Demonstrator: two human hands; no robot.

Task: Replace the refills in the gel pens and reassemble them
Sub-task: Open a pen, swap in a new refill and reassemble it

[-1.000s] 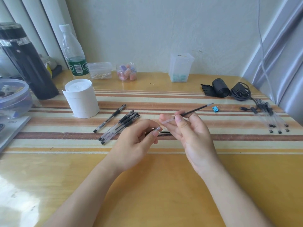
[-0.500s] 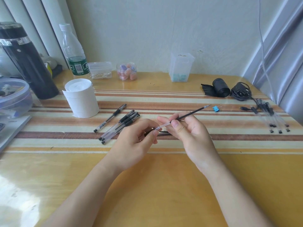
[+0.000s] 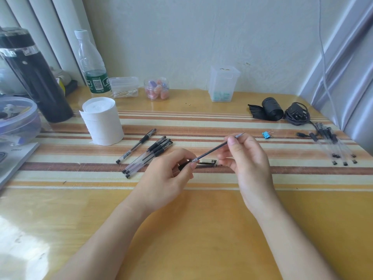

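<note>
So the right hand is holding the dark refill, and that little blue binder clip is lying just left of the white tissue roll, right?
Not quite. In the head view the right hand does hold the dark refill, but the blue binder clip lies on the striped mat to the right of the hands, far from the white tissue roll, which stands at the left.
</note>
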